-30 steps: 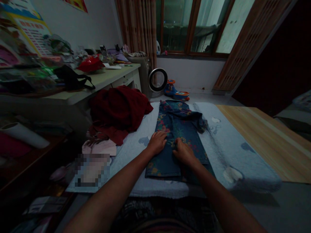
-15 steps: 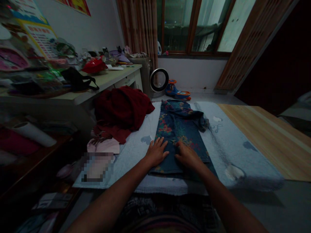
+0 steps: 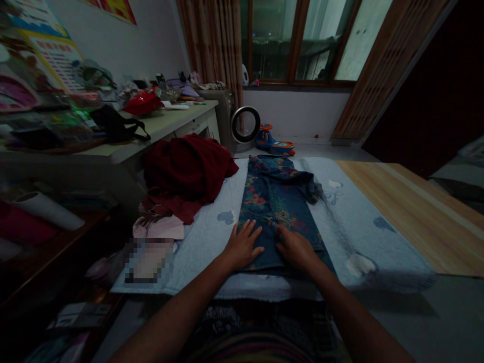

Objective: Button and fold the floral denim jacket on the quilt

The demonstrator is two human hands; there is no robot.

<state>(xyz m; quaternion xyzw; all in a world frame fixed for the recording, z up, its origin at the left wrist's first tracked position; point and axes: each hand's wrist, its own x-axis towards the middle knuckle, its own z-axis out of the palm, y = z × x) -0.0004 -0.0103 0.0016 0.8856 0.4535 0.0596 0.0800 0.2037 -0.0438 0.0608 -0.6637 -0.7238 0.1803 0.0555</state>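
Note:
A dark blue floral shirt [image 3: 272, 196] lies lengthwise on a pale blue blanket, with its folded sleeve [image 3: 306, 185] bunched on the right side. Flat on the near left part of the shirt rests my left hand [image 3: 244, 245], fingers stretched out and thumb apart. My right hand [image 3: 297, 247] is on the near right part, its fingers curled in and closed on the cloth. The fingertips of that hand are partly hidden. Both hands touch the shirt near its lower edge.
Around the shirt spreads the pale blue blanket [image 3: 340, 222] over a wooden board [image 3: 412, 206]. A dark red cloth heap [image 3: 185, 171] and a pink cloth [image 3: 159, 228] lie left. Beyond stand a cluttered desk [image 3: 166, 123], an open washing machine door [image 3: 245, 124] and a ride-on toy [image 3: 274, 145].
My left hand has slid slightly toward me on the shirt. The right hand's fingers are curled in a little more. The whole view has shifted slightly.

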